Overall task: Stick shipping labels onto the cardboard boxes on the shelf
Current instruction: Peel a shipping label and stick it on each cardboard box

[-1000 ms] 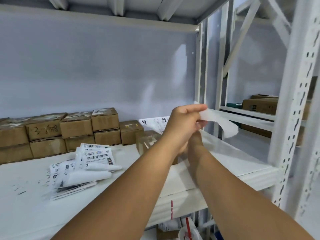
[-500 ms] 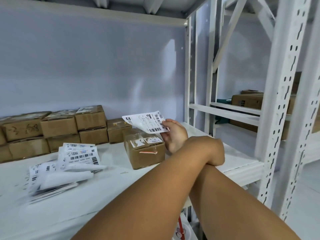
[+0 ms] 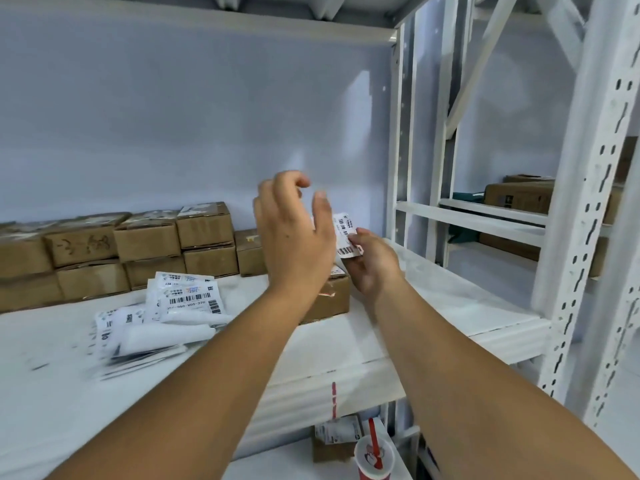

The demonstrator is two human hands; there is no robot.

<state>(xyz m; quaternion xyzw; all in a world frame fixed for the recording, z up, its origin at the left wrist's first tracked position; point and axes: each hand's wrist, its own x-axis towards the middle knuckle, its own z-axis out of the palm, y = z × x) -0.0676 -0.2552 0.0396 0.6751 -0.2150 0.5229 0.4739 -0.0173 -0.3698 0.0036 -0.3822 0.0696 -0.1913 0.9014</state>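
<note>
Since the label (image 3: 346, 235) looks thin, floppy and sticky, its edge seems the best place to hold. The right hand (image 3: 372, 268) pinches its bottom edge just above the box (image 3: 332, 296) on the shelf (image 3: 450, 299). The left hand (image 3: 294, 233) is open and holds nothing.

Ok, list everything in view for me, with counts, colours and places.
stacked boxes: about nine, brown, back left of shelf
front box: one, brown, shelf, behind the hands
loose labels: a pile, white, shelf, left of front box
held label: one, white with barcodes, above front box
shelf: one, white
rack boxes: at least two, brown, next rack, right
cup: one, red and white, lower level
lower box: one, brown, beside cup
left hand: raised, holds nothing
right hand: pinches held label
</note>
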